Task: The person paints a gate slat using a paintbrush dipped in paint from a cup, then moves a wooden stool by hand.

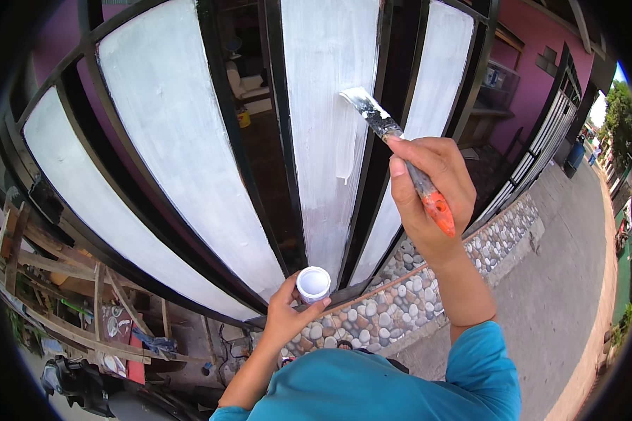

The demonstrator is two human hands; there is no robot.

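Observation:
My right hand (437, 194) grips a flat paintbrush (384, 123) by its worn grey handle with an orange end. White paint coats the bristle tips, which meet or hover just over the middle white panel (326, 158) of a black metal gate. Streaks show on that panel, greyer toward its lower part, with a thick wet drip of white paint (345, 166) below the brush. Low in front of my body, my left hand (289, 313) holds a small open tub of white paint (314, 284) upright. Other white panels (163, 105) stand to either side between black bars (284, 131).
Rounded pebbles set in a strip (379, 316) run along the gate's foot, beside a concrete pavement (547, 273). At lower left stand wooden framing (84, 268) and a dark motorcycle (79, 379). Through a gap, a pale armchair (247, 87) shows indoors. A distant person (594, 153) is on the street.

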